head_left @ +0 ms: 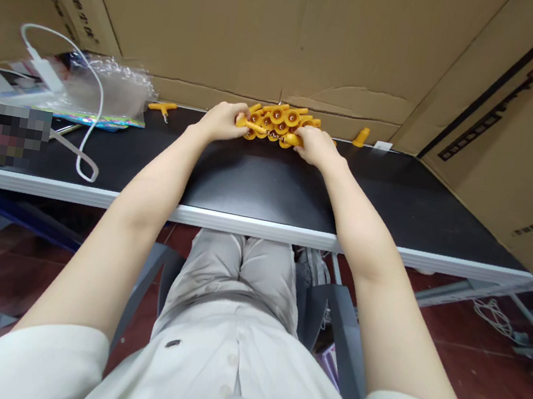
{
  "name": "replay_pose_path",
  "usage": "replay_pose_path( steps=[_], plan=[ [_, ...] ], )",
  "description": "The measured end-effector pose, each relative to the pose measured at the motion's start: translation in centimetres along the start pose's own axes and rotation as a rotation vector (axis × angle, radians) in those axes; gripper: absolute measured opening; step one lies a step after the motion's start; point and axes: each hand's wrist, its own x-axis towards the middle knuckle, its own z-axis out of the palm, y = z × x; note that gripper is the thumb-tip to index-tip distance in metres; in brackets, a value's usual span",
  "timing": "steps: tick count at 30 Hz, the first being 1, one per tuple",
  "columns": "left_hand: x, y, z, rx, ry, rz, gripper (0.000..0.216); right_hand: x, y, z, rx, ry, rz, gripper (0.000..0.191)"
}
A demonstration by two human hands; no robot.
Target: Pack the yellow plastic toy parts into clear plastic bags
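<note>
Although our left hand and right hand partly hide the stacked, flared yellow plastic pieces, we see both hands' fingers pinching outer pieces, their exact contact obscured.

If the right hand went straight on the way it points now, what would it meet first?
Most likely the pile of yellow pieces, since the right hand has its fingers on a piece at the right side. Behind stands the cardboard wall, though depth is hard to judge.
</note>
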Motion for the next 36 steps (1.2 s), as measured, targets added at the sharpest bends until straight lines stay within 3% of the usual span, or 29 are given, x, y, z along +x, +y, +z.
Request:
replay_pose_path(
  steps=[13, 18, 29, 33, 36],
  plan=[
    [-0.2, 1.5, 0.6, 0.019, -0.009, 0.035, 0.043, 0.1, -1.3, -0.1, 0.192, 0.046, -0.102, 0.039],
    [0.0, 1.9, 1.1, 0.046, 0.010, 0.035, 0.051, 0.2, -1.1, 0.0, 0.208, 0.070, -0.104, 0.052],
    [0.2, 1.3, 1.0, -0.003, 0.018, -0.036, 0.050, 0.1, -1.1, -1.1, 0.553, 0.098, 0.072, 0.063],
    [0.0, 1.4, 0.9, -0.016, 0.041, -0.002, 0.049, -0.4, -1.5, -2.1, 0.710, 0.042, 0.179, 0.062],
    [0.0, 1.6, 0.9, -0.048, 0.072, 0.041, 0.047, -0.8, -1.6, -2.4, 0.861, 0.013, 0.248, 0.073]
  ],
)
